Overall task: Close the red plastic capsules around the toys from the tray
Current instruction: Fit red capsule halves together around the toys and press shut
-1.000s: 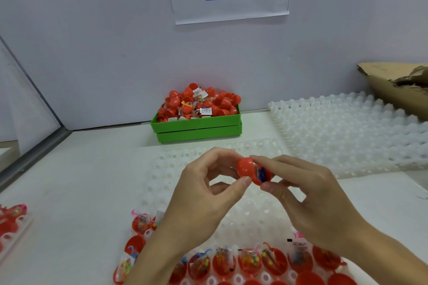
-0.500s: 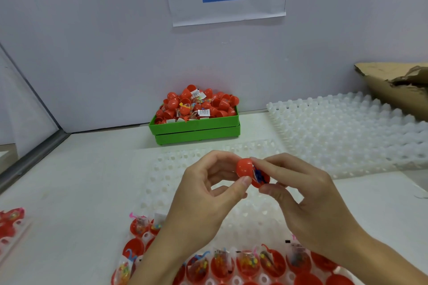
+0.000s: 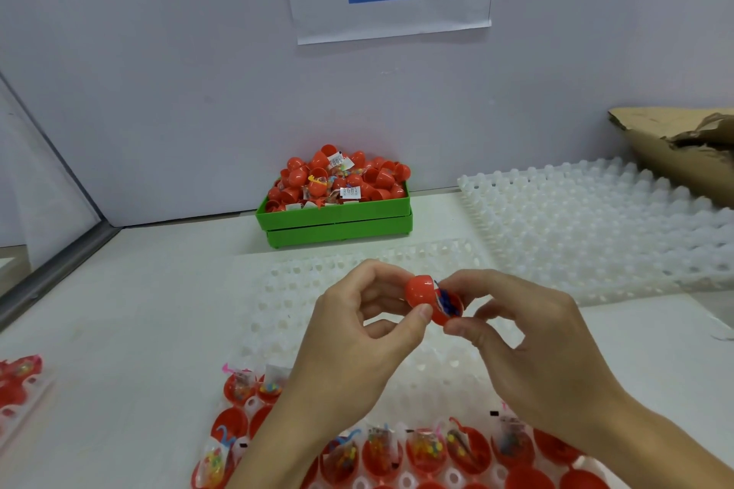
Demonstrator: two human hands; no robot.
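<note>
Both hands pinching one red capsule in mid-air above the white tray.

Left hand (image 3: pixel 357 333): thumb and forefinger pressed on the rounded left half of the capsule (image 3: pixel 431 300). Right hand (image 3: pixel 528 345): thumb and forefinger pinching the right half. Halves not fully joined; blue and white toy (image 3: pixel 448 300) visible in the gap on the right side. Capsule sits between the two sets of fingertips, over the middle of the white tray (image 3: pixel 286 290). Near edge of tray: a row of open red halves (image 3: pixel 425 453) with bagged toys. Far centre, by the wall: green bin (image 3: pixel 337 220) heaped with red capsules. Far right: a second white tray (image 3: pixel 595 226), cardboard (image 3: pixel 675 147) beyond it.
</note>
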